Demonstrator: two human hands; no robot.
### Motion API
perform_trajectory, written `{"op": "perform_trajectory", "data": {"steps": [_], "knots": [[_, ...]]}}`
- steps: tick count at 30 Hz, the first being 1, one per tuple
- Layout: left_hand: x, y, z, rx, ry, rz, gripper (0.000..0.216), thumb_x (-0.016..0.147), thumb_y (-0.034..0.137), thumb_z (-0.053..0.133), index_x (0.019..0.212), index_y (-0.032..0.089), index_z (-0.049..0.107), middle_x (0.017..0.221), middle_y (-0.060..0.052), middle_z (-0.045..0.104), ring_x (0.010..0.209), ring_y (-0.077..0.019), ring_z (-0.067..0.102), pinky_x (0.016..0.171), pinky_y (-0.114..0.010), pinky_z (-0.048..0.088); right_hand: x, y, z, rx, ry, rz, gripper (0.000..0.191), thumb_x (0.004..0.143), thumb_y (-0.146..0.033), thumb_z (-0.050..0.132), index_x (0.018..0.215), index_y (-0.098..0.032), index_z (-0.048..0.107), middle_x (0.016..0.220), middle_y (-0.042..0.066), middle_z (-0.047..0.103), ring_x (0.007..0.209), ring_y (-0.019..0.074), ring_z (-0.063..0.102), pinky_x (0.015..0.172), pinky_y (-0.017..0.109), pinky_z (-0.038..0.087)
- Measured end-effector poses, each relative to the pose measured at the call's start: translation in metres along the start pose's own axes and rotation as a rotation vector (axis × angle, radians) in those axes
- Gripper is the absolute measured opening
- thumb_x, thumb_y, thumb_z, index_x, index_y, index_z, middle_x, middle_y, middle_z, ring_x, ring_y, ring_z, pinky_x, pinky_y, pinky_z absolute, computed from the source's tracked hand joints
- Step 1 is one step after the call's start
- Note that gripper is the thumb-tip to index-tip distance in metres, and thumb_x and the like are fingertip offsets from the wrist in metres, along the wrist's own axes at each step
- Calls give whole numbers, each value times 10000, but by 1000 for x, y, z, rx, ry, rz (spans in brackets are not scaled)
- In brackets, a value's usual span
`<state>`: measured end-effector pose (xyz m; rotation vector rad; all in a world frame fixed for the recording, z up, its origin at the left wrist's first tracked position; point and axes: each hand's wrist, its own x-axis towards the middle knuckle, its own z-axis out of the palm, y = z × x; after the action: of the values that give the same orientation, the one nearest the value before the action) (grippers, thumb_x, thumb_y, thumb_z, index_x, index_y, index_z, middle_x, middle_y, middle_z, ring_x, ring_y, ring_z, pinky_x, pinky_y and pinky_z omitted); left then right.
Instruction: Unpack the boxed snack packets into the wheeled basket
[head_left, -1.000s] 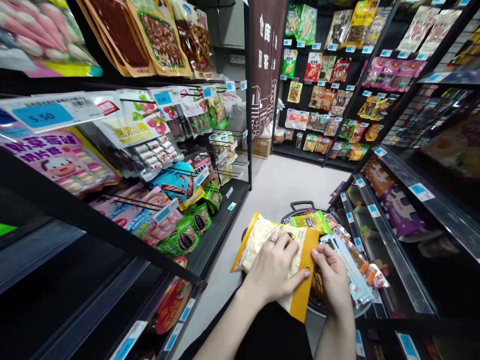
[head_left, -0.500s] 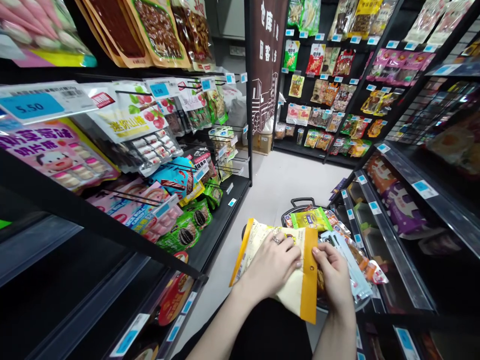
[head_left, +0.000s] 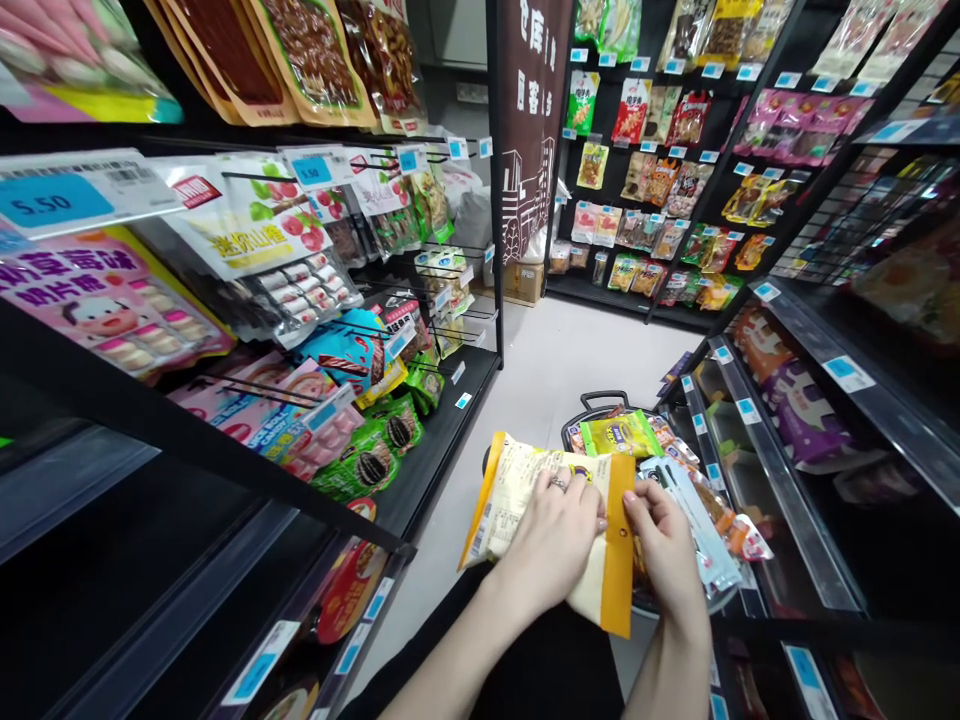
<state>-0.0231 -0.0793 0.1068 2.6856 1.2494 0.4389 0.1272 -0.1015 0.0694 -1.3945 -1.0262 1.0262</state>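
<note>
Both my hands hold a flat cream snack packet with orange edges (head_left: 517,490) over a black shopping basket (head_left: 600,402). My left hand (head_left: 551,540), a ring on one finger, lies across the packet's face with its fingers curled on it. My right hand (head_left: 664,545) pinches the packet's orange edge near a small hang hole. The basket is heaped with snack packets, among them a green and yellow one (head_left: 619,435) and a pale blue one (head_left: 694,525).
Black shelving lines both sides of a narrow aisle with a pale grey floor (head_left: 555,360). Left pegs carry hanging snack bags with blue price tags (head_left: 49,200). More packets fill the right shelves and the far wall. A brown curtain with white print (head_left: 529,130) hangs ahead.
The packet has turned slightly in my hands and its orange edge now stands more upright. My view has shifted a little downward. The basket has stayed in place.
</note>
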Motion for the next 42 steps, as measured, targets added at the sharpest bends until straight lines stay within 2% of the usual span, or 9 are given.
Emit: {"op": "perform_trajectory", "data": {"steps": [3, 10, 12, 16, 23, 26, 31, 35, 42], "knots": [[1, -4, 3, 53, 54, 95, 107, 922, 219, 466, 859, 170, 538, 915, -67, 599, 923, -259, 525, 866, -440, 421, 2, 3, 0, 8, -15, 8, 339, 770, -524, 656, 784, -204, 544, 637, -20, 577, 563, 134, 510, 522, 237, 411], [3, -8, 12, 65, 151, 260, 74, 907, 194, 488, 858, 172, 539, 861, -34, 598, 804, -211, 525, 817, -389, 418, 6, 15, -3, 129, 101, 114, 439, 658, -536, 756, 638, -204, 471, 457, -80, 426, 429, 85, 373, 431, 212, 288], [2, -4, 12, 73, 136, 230, 68, 902, 225, 510, 873, 173, 543, 876, -37, 599, 830, -220, 531, 852, -401, 418, 5, 13, -4, 180, 78, 126, 417, 653, -520, 770, 665, -196, 508, 490, -66, 477, 447, 92, 413, 439, 211, 315], [1, 8, 7, 30, 85, 62, 141, 880, 301, 566, 921, 166, 551, 946, -62, 600, 929, -262, 532, 893, -438, 423, 3, 5, -3, 257, 6, 119, 361, 674, -483, 772, 731, -185, 576, 605, -25, 589, 499, 107, 484, 464, 216, 380], [0, 16, 3, -19, 8, -32, 193, 909, 302, 505, 1012, 147, 557, 1026, -108, 589, 1031, -325, 528, 873, -498, 429, 3, 4, -2, 314, -31, 113, 316, 696, -437, 775, 762, -179, 607, 614, -29, 591, 514, 93, 486, 477, 196, 380], [0, 16, 5, 13, 17, 12, 179, 906, 283, 523, 1034, 161, 555, 1057, -95, 592, 1019, -310, 544, 865, -472, 432, 3, 4, -1, 323, -23, 105, 316, 692, -438, 777, 758, -179, 607, 625, -28, 597, 539, 99, 506, 498, 197, 406], [2, 12, 8, 43, 97, 89, 108, 906, 267, 540, 949, 171, 562, 911, -42, 626, 893, -247, 568, 841, -410, 420, 1, -1, -1, 314, -15, 84, 319, 689, -441, 773, 713, -185, 584, 577, -48, 544, 505, 95, 481, 475, 198, 402], [3, 5, 9, 59, 125, 166, 110, 922, 263, 510, 890, 168, 555, 892, -34, 635, 831, -221, 549, 829, -401, 393, 0, -4, 1, 292, -3, 75, 343, 675, -465, 775, 703, -181, 584, 579, -38, 555, 507, 99, 492, 480, 204, 410], [3, -3, 18, 81, 235, 336, 132, 949, 194, 443, 881, 173, 555, 846, -18, 639, 815, -182, 529, 833, -359, 343, 4, 0, 3, 239, 96, 122, 433, 588, -520, 804, 622, -192, 524, 471, -50, 506, 422, 95, 438, 409, 215, 352]]}}
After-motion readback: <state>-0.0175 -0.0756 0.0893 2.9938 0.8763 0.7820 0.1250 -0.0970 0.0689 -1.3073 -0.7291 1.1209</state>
